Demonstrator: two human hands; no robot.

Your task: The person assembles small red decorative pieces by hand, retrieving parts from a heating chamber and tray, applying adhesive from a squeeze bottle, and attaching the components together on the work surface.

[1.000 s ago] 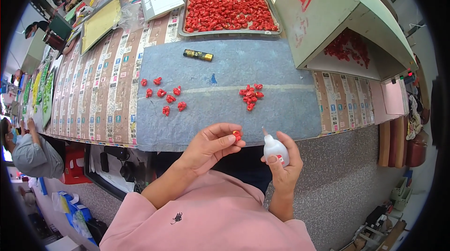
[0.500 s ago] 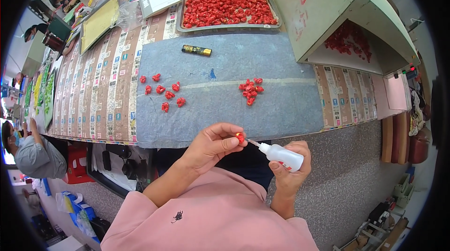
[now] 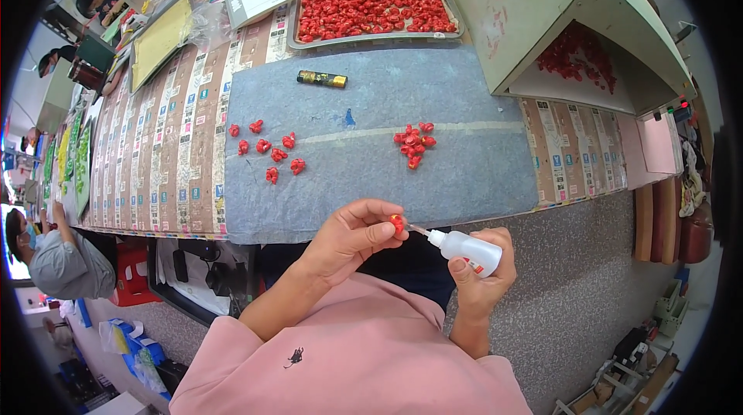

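A person in a pink shirt (image 3: 348,353) pinches a small red piece (image 3: 397,223) between the nearly closed fingers of the left hand (image 3: 350,235), before the near edge of a blue mat (image 3: 348,198). The right hand's (image 3: 486,279) fingers curl around a white squeeze bottle (image 3: 469,251), its thin nozzle at the piece; contact is too small to tell. Loose red pieces (image 3: 279,155) lie scattered at the mat's left, a red cluster (image 3: 412,142) at right, and a filled metal tray (image 3: 340,42) beyond on the patterned surface (image 3: 170,144).
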